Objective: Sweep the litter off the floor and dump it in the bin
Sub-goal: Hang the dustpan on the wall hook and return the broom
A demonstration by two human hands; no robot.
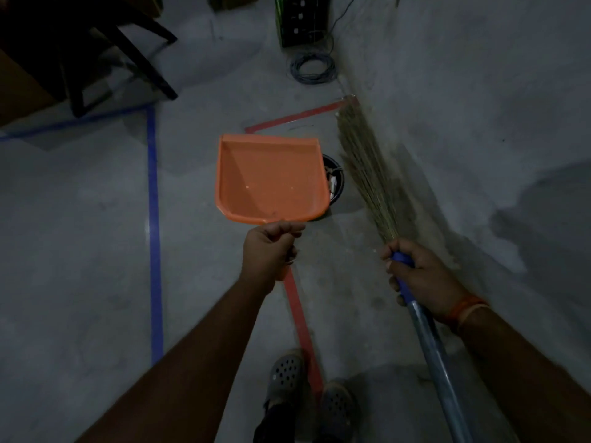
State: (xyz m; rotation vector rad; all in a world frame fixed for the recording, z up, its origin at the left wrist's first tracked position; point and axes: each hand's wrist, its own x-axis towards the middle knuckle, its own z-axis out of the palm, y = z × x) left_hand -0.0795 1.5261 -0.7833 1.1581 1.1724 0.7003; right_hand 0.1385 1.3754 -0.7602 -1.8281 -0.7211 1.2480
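Head view: dustpan [270,177] at frame centre, handle gripped by left hand [268,251], held over bin [335,180]. Broom [367,174] right of centre, handle clasped by right hand [419,276].

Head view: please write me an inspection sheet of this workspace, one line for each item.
Surface: grey concrete floor with blue tape and red tape lines.
Job's things: orange dustpan nearly bare, held above the dark bin; grass broom.
Clutter: nothing seen loose on the floor.
Grippers: left hand grips the dustpan handle; right hand grips the broom's blue grip.
Cables: coiled cable by the wall, beside a dark crate.
Surroundings: dark chair legs; grey clogs.
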